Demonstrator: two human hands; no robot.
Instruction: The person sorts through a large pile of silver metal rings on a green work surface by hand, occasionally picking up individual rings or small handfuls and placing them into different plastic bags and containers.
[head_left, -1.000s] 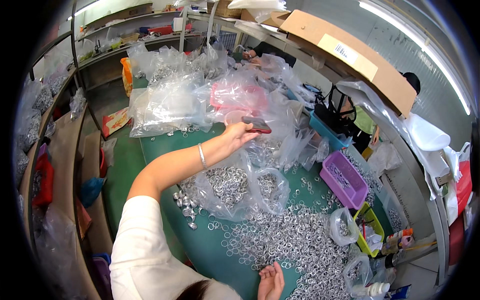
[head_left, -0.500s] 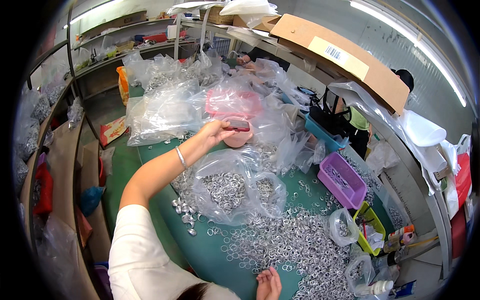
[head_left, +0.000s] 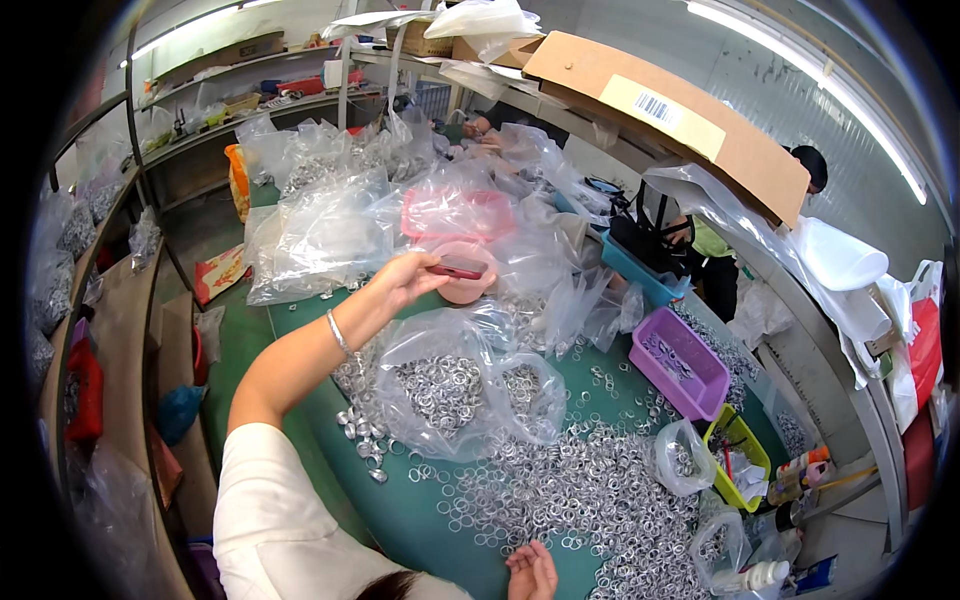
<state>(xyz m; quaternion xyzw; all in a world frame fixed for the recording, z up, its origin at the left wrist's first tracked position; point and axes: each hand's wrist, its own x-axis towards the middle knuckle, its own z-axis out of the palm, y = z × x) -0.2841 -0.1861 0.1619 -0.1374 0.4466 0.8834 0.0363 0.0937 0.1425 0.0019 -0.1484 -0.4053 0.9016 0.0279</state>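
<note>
My left hand (head_left: 405, 277), arm stretched out over the table, pinches a flat dark red phone-like device (head_left: 459, 267) by its near end. The device is just above a round pink bowl (head_left: 466, 291). Nearer to me lies an open clear plastic bag (head_left: 400, 432) with small silver metal rings (head_left: 440, 392) in it. At the lower edge my right hand (head_left: 531, 573) rests beside a wide spread of loose silver rings (head_left: 610, 490). Its fingers are loosely bent and apart, with nothing seen in them.
A purple basket (head_left: 712, 392), a yellow-green basket (head_left: 756, 462) and a blue bin (head_left: 640, 270) line the right side. Full plastic bags (head_left: 320, 235) and a pink tray (head_left: 455, 228) stand farther back. A large cardboard box (head_left: 760, 165) lies on the overhead shelf. Another person (head_left: 720, 255) is beyond it.
The view has shifted slightly. My left hand, with the phone-like device, appears a little lower and farther left. My right hand stays by the rings, its fingers slightly more bent.
</note>
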